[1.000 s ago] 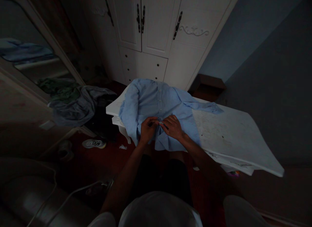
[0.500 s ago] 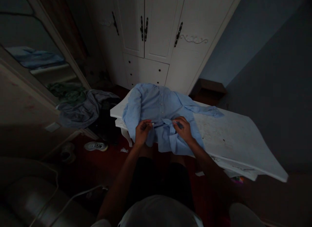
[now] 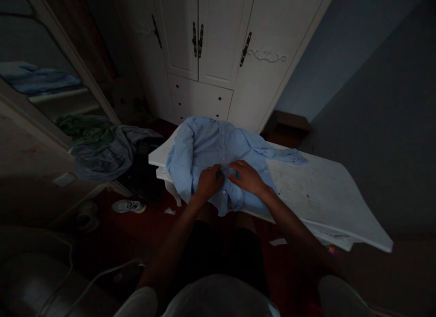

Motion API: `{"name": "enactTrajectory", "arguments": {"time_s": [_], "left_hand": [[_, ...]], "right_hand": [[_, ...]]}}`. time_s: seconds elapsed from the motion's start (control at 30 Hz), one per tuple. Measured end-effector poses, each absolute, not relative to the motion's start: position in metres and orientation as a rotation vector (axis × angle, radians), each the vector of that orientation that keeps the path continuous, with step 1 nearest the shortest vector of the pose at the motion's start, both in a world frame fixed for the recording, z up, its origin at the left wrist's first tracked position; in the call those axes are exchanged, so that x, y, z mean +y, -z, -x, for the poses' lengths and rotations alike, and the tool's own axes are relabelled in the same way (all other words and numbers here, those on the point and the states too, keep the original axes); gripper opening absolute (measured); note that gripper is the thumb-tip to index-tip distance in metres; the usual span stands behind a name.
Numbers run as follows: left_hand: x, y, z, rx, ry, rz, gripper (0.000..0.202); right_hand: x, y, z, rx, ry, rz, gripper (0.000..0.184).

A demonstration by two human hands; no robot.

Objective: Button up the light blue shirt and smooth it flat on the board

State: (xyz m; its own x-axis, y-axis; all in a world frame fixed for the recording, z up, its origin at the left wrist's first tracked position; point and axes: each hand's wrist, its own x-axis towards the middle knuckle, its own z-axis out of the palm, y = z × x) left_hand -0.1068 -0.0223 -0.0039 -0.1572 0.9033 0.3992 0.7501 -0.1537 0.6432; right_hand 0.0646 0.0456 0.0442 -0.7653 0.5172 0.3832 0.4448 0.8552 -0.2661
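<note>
A light blue button-up shirt (image 3: 206, 144) lies front side up on a white table (image 3: 327, 185), its lower hem hanging over the near edge. My left hand (image 3: 210, 182) is closed on the shirt's front edge near the button strip, its fingertips partly hidden. Just across the strip, my right hand (image 3: 248, 177) touches the cloth with thumb and fingers apart. A white button (image 3: 224, 192) shows on the strip below the hands. One sleeve bends down along the left side; the other stretches out to the right across the tabletop.
Behind the table stands a white wardrobe (image 3: 218, 35) with dark handles. A brown box-like piece (image 3: 288, 126) sits by the wall. To the left are a heap of clothes (image 3: 102, 149), a mirror (image 3: 44, 67) and a sneaker (image 3: 128, 206) on the red floor. A pale cable (image 3: 102, 274) runs lower left.
My hands have come closer together at the button strip, bringing the two front edges of the shirt together. The right fingers have spread from their pinch. The view has shifted slightly.
</note>
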Motion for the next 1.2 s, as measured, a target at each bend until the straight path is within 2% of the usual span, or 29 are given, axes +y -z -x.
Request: {"name": "enactTrajectory", "arguments": {"time_s": [0.23, 0.5, 0.67, 0.77, 0.9, 1.0, 1.2], "left_hand": [[-0.020, 0.015, 0.108, 1.897, -1.239, -1.889, 0.041], [-0.020, 0.018, 0.112, 1.753, -1.297, -1.863, 0.057], [-0.018, 0.019, 0.116, 1.651, -1.318, -1.895, 0.059], [-0.018, 0.018, 0.116, 1.595, -1.351, -1.845, 0.055], [-0.018, 0.013, 0.109, 1.743, -1.346, -1.806, 0.049], [-0.017, 0.011, 0.102, 1.907, -1.292, -1.815, 0.047], [-0.016, 0.011, 0.097, 2.029, -1.284, -1.774, 0.039]], "right_hand": [[0.056, -0.044, -0.035, -2.774, -0.229, 0.899, 0.018], [0.043, -0.031, -0.040, -2.611, -0.099, 1.095, 0.037], [0.042, -0.029, -0.033, -2.550, -0.173, 1.282, 0.010], [0.048, -0.028, -0.034, -2.525, -0.308, 1.226, 0.011], [0.062, -0.018, -0.041, -2.314, -0.771, 1.111, 0.025], [0.070, -0.010, -0.047, -2.147, -1.031, 1.066, 0.023], [0.068, -0.004, -0.054, -2.009, -1.065, 0.999, 0.016]]}}
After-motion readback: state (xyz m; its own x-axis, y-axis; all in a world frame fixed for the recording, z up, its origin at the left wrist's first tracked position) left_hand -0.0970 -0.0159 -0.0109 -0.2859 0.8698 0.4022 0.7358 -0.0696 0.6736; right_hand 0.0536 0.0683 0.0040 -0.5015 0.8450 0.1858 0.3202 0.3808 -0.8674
